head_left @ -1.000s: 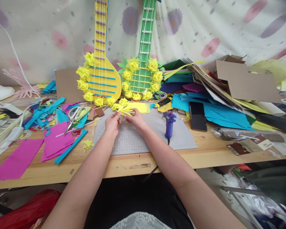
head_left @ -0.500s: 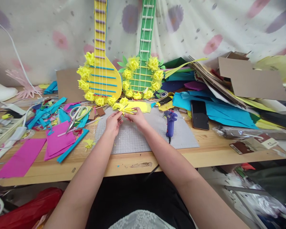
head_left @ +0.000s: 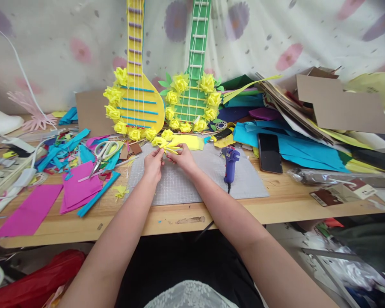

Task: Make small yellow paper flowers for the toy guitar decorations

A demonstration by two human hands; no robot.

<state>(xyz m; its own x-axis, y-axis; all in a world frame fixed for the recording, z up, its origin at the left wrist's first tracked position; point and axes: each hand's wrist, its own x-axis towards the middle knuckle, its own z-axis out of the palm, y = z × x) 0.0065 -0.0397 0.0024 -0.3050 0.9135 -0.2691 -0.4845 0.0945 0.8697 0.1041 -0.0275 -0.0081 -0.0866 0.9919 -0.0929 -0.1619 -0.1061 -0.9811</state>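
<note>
Wooden surface: cluttered left and right, grey mat at its middle.
Yellow paper piece: above the mat's far left part.
Left hand: fingers pinched together on the piece.
Right hand: fingers likewise closed on its right side.
Handling: light pinches should spare thin paper from creasing.
Room: open nearward; glue gun limits the right, yellow instrument the far left.

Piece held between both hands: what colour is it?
The held piece is yellow; the head view shows it best.
</note>
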